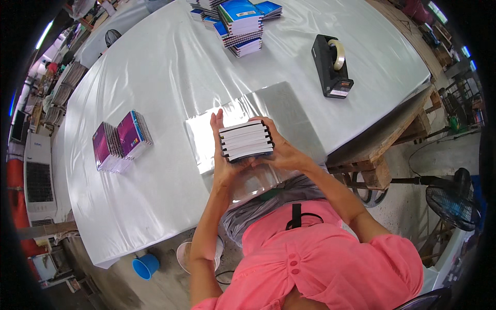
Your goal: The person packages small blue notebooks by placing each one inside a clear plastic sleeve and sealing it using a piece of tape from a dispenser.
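Observation:
Between my two hands is a stack of spiral notebooks (246, 141), its white page edges facing up toward me. My left hand (221, 157) presses against the stack's left side, with fingers pointing away from me. Around the right side and far corner wraps my right hand (281, 147). The fingers of both hands partly hide under or behind the stack. Beneath it lies a pile of clear plastic sheets (289, 106), shiny and slightly askew on the table's near edge.
A white-covered table (165, 77) spreads ahead. Purple notebooks (121, 139) stand in two wrapped stacks at left. Blue notebooks (240, 23) are piled at the far side. A black tape dispenser (330, 72) stands at right. Below are a blue bucket (145, 266) and a fan (452, 199).

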`<state>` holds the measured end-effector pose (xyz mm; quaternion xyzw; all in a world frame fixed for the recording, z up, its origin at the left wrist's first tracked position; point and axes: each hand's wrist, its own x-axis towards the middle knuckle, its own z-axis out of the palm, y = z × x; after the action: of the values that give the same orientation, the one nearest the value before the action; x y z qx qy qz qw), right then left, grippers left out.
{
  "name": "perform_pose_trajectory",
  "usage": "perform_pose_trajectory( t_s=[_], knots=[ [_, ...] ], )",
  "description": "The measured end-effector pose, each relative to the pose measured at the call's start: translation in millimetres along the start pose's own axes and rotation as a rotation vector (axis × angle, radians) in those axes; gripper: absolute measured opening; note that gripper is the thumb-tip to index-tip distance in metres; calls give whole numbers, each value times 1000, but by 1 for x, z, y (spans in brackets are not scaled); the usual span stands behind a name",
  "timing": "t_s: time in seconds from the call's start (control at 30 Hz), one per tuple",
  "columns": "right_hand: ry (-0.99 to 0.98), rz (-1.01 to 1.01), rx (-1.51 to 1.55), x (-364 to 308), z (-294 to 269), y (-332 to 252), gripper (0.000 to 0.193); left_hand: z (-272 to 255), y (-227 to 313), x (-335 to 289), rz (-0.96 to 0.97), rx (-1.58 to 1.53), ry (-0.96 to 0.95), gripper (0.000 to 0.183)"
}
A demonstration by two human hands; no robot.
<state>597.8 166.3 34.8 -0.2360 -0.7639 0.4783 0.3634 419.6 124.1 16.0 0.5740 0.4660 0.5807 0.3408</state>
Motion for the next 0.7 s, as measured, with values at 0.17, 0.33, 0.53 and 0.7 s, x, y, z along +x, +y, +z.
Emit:
perform_pose_trajectory(
  t_s=[0.17, 0.33, 0.53, 0.7],
  knots=[
    [-113, 8, 76, 1, -15, 12, 100, -17, 18, -2, -119, -41, -123, 117],
    [30, 33, 118, 5, -7, 13, 94, -30, 16, -21, -248, 92, -94, 88],
    [75, 59, -1, 7, -10, 1, 89, -34, 24, -25, -225, 157, -82, 80],
    [91, 442, 235, 25, -34, -28, 77, -24, 77, 11, -459, -96, -35, 70]
  ],
)
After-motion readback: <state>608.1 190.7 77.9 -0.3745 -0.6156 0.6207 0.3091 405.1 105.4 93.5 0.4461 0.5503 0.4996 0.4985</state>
